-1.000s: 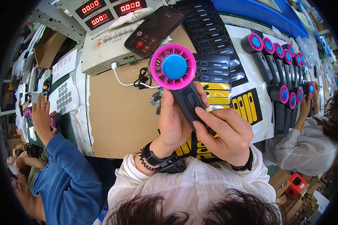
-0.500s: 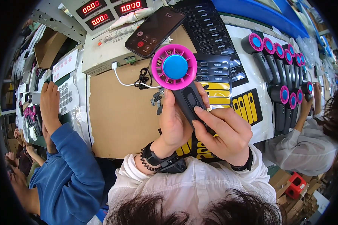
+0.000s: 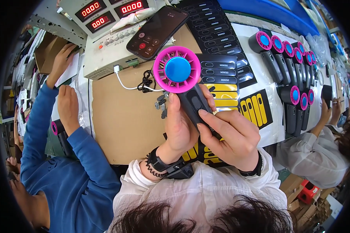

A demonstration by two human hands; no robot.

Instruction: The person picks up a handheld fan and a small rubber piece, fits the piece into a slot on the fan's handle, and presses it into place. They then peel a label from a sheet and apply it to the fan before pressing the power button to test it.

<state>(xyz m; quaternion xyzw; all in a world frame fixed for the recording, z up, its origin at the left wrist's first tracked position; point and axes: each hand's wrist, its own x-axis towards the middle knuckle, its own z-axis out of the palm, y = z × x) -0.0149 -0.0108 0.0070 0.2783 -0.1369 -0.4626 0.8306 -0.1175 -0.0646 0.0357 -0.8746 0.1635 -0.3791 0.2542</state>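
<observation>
A handheld fan (image 3: 177, 70) with a pink grille, a blue round centre and a dark grey handle is held up over the bench. My left hand (image 3: 179, 126) wraps the handle from behind, thumb on its left side and fingertips showing on its right. My right hand (image 3: 231, 132) pinches the lower handle, its index finger and thumb lying on the front face below the oval button area. Under and right of the fan lies a sheet of dark strip labels (image 3: 220, 72), with yellow backing bared lower down. Small dark grey parts (image 3: 161, 104) lie left of the handle.
A brown cardboard sheet (image 3: 120, 124) covers the bench. A phone (image 3: 157, 33) rests against a power tester (image 3: 105, 50) with red digits and a white cable (image 3: 122, 79). Several similar fans (image 3: 276, 66) lie right. Co-workers sit left, in a blue sleeve (image 3: 85, 151), and right.
The fan has shifted very slightly left, both hands still on it. On the left, the co-worker in blue has moved both arms, one now reaching toward a cardboard box.
</observation>
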